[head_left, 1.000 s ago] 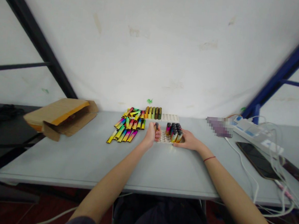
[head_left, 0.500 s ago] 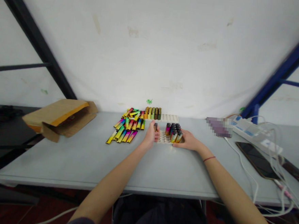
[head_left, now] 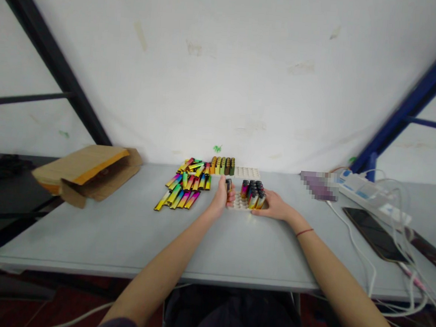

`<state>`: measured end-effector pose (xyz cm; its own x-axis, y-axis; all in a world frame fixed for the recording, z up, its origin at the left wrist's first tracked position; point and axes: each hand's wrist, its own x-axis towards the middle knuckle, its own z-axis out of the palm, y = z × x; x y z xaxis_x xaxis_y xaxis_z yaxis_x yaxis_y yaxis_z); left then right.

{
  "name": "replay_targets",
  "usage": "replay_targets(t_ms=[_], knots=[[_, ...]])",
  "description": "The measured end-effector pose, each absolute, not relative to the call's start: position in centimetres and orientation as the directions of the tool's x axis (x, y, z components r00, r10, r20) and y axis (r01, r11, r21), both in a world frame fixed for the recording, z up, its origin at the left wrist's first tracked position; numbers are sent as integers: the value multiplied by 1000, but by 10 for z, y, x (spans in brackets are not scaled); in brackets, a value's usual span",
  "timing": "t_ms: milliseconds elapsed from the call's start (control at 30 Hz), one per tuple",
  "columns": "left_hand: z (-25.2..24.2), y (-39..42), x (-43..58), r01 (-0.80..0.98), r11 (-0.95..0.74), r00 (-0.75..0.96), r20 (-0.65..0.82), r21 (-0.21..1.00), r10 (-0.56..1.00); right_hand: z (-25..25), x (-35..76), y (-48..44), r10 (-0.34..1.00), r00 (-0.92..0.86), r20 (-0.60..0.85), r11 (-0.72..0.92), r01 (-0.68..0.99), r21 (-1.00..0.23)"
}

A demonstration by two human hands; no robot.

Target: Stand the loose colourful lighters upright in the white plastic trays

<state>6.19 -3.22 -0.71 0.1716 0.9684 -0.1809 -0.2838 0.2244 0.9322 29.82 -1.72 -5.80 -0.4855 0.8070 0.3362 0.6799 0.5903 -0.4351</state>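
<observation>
1. My left hand gripped one lighter upright, dark cap over rainbow body, at the left edge of the white tray
2. My right hand lay against the tray's right side; I couldn't tell its grip

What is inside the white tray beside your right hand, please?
Black-topped lighters stand upright in the tray, on its right; its left holes are bare. The right hand covers its right edge, hiding that side. The left hand holds one lighter by its left edge.
</observation>
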Motion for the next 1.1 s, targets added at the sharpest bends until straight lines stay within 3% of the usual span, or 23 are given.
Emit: replay_targets(t_ms=[133,300,567,867,1100], knots=[[-11,-37,61,10,-111,126,109,994,986,-58,298,-17,805,-488,337,593,677,-436],[-3,-44,59,299,-407,150,378,863,913,-58,298,-17,808,-485,334,589,681,-435],[-15,-35,57,296,-498,377,380,815,845,-59,298,-16,813,-487,320,583,691,-427],[-19,-35,56,354,-510,299,422,784,856,-61,298,-16,806,-482,344,592,686,-424],[-12,-40,56,447,-594,387,454,669,803,-60,299,-16,809,-492,322,588,693,-417]])
